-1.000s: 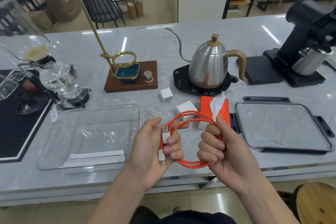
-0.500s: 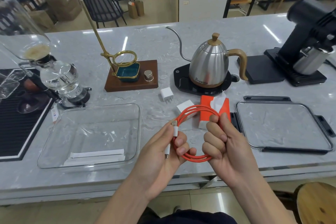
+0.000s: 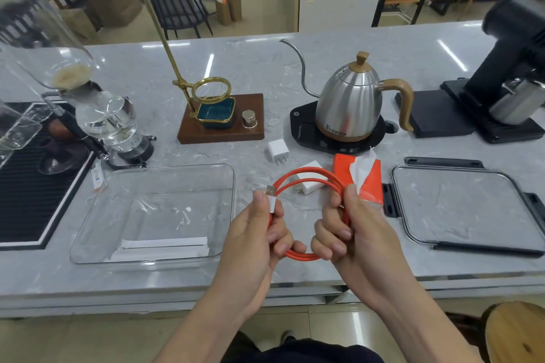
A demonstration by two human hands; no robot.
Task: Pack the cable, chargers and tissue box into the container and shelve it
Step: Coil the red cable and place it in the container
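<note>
Both hands gripped the coiled orange cable (image 3: pixel 306 183): left hand (image 3: pixel 259 233) at nine o'clock, right hand (image 3: pixel 351 233) at three, above the counter's near edge, right of the clear container (image 3: pixel 88 233).

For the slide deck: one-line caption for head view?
Both hands, left hand and right hand, hold a coiled orange cable beside the clear container.

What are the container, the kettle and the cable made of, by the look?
Container: clear, glossy, glass or hard plastic; the counter shows through it. Kettle: brushed steel body with reflections, wood-look handle and knob. Cable: matte orange jacket, probably rubbery plastic, bent in loops; white plug with metal tip.
</note>
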